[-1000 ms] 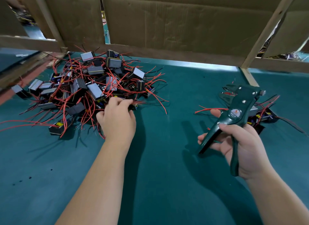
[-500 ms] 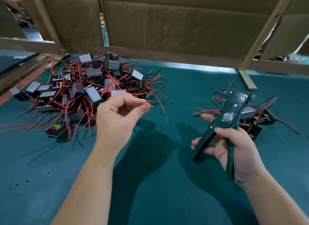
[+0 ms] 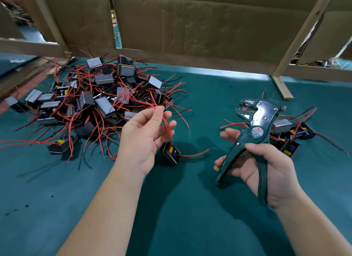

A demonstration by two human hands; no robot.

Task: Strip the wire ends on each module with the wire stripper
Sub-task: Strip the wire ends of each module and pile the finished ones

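Green mat (image 3: 171,217): left hand (image 3: 141,137) pinches red wire (image 3: 167,128), module (image 3: 169,154) just below; right hand (image 3: 266,172) grips wire stripper (image 3: 255,130) nearby.

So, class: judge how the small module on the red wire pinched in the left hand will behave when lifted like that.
Probably light: one thin red wire, pinched by the left hand, seems to carry the module. The wire curves, so it is likely floppy; expect the module to swing and twist. Its other lead juts sideways and may snag.
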